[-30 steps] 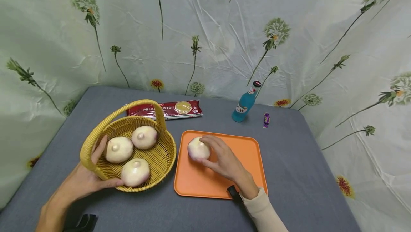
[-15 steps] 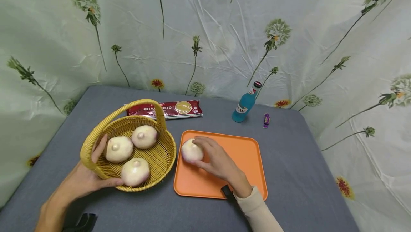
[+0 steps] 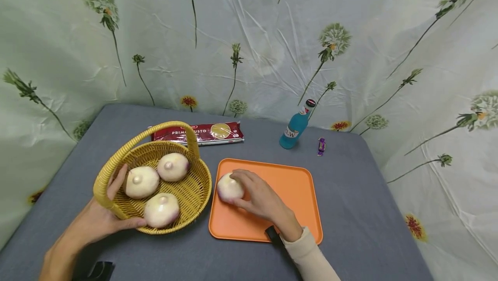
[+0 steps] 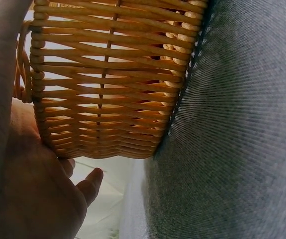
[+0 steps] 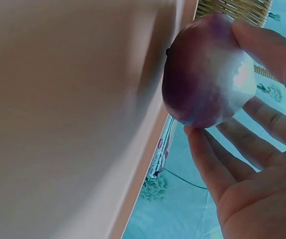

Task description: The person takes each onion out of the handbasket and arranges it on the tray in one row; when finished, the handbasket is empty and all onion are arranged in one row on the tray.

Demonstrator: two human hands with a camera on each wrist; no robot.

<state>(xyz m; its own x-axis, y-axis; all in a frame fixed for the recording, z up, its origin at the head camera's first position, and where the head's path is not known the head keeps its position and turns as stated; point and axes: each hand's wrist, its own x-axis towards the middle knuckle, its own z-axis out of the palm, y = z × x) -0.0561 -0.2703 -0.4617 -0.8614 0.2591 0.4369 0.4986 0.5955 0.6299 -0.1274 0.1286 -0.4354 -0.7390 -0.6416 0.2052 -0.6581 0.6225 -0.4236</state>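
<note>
On the left of the table, a yellow wicker basket with a tall handle has three white-and-purple turnips in it. My left hand grips its left rim, fingers over the inside and thumb along the front edge. The left wrist view shows the woven basket wall beside that hand. My right hand holds another turnip between thumb and fingers, over the left side of an orange tray. Close up, this turnip has a purple underside, close over the tray surface.
Behind the basket lies a red spaghetti packet. A blue glass bottle stands at the back right, with a small purple wrapped candy beside it. A flower-printed curtain hangs along the table's back edge.
My right hand has moved left across the tray with the turnip, toward the tray's left rim. My left hand keeps its grip on the basket, which stays in place.
</note>
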